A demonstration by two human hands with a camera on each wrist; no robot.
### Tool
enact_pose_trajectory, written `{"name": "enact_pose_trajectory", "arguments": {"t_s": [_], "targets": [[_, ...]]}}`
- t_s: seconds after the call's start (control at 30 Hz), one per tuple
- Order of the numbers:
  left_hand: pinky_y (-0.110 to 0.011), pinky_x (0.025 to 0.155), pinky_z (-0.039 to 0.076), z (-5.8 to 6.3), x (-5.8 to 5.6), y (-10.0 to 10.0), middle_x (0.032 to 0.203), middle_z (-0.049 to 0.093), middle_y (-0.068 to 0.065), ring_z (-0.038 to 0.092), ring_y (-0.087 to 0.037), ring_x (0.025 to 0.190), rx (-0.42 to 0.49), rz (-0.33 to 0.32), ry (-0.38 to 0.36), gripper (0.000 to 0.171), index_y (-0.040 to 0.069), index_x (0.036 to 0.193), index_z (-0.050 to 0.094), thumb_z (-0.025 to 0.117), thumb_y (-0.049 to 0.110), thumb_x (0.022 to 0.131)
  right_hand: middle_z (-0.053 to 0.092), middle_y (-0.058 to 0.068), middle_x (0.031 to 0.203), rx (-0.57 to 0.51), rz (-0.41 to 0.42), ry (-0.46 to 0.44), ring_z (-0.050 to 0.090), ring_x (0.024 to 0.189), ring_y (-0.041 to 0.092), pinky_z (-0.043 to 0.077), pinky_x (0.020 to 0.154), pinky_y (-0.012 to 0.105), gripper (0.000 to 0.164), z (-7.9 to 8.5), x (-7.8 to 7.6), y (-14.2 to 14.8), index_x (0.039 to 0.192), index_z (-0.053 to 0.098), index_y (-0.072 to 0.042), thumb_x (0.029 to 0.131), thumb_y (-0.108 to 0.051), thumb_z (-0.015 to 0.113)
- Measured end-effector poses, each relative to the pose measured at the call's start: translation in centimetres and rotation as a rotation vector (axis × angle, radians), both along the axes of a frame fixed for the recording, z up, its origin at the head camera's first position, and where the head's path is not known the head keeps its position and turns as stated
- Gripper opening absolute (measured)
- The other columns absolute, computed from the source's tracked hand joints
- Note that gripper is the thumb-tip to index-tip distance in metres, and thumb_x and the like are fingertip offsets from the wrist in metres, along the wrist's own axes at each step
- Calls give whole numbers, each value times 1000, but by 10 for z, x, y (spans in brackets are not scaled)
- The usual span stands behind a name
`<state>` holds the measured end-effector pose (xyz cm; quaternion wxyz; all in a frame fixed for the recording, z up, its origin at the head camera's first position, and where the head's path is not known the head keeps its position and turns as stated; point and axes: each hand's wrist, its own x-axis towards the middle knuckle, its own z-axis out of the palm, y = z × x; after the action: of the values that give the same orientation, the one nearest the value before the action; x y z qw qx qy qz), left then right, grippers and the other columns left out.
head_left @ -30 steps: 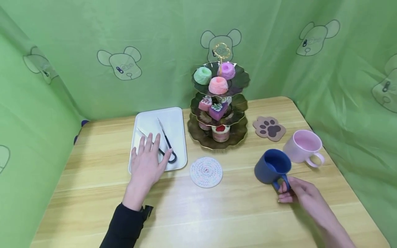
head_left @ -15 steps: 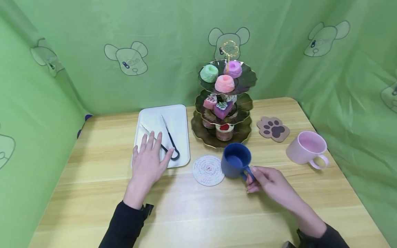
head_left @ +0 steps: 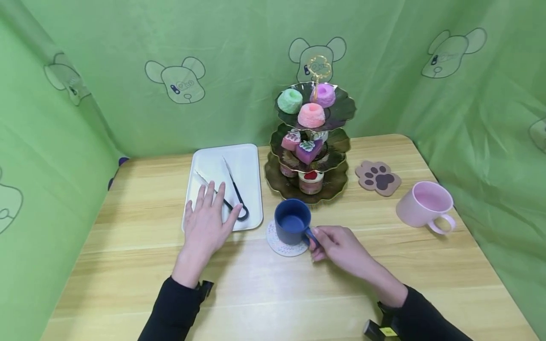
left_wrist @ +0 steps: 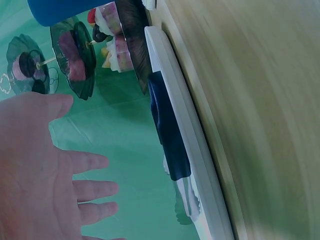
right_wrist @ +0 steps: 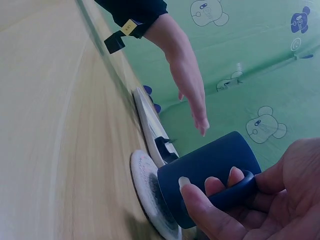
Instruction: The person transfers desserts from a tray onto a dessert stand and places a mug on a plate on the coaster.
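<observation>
My right hand (head_left: 341,246) grips the handle of a dark blue mug (head_left: 292,220). The mug is upright over the round speckled coaster (head_left: 280,249); in the right wrist view the base of the mug (right_wrist: 207,167) is right at the coaster's face (right_wrist: 145,182). My left hand (head_left: 205,226) is spread with straight fingers above a white tray (head_left: 213,156), holding nothing. On that tray lie black-handled metal tongs (head_left: 235,186), partly hidden by the left hand. The left wrist view shows a gap between the fingers (left_wrist: 92,190) and the tongs (left_wrist: 167,127).
A three-tier dark stand (head_left: 341,106) with toy cakes and dessert cups stands behind the mug. To its right are a brown paw-shaped coaster (head_left: 383,182) and a pink mug (head_left: 411,208). Green printed cloth (head_left: 239,71) hangs around the table (head_left: 273,303).
My right hand has carried the blue mug leftward, from beside the pink mug to over the round coaster. My left hand stays spread above the tray. The head view has shifted slightly.
</observation>
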<state>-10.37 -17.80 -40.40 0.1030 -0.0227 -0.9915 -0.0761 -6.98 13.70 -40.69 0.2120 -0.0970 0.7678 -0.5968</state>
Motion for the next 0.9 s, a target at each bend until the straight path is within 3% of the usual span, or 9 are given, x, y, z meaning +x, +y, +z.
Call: {"name": "enact_pose_trajectory", "arguments": {"t_s": [0.6, 0.77, 0.9], "targets": [[-64, 100, 14, 1, -2, 4, 150, 18, -11, 14, -34, 137, -7, -18, -6, 76, 18, 145, 24, 26, 67, 87, 64, 18, 78, 78, 14, 64, 65, 68, 28, 53, 61, 31, 38, -10, -1, -4, 83, 61, -2, 97, -32, 42], [-63, 99, 16, 0, -3, 5, 149, 21, -12, 15, -33, 137, -3, -18, 13, 76, 18, 144, 26, 27, 68, 87, 64, 3, 71, 225, 14, 274, 62, 59, 16, 50, 55, 27, 33, -9, -5, 5, 86, 65, -15, 94, -40, 45], [-63, 100, 16, -1, -4, 6, 150, 20, -12, 14, -33, 137, 3, -17, 11, 77, 18, 144, 27, 26, 69, 86, 64, 0, 80, 463, -79, 525, 60, 71, 15, 50, 66, 33, 27, -1, -19, 23, 94, 65, -17, 96, -33, 44]]}}
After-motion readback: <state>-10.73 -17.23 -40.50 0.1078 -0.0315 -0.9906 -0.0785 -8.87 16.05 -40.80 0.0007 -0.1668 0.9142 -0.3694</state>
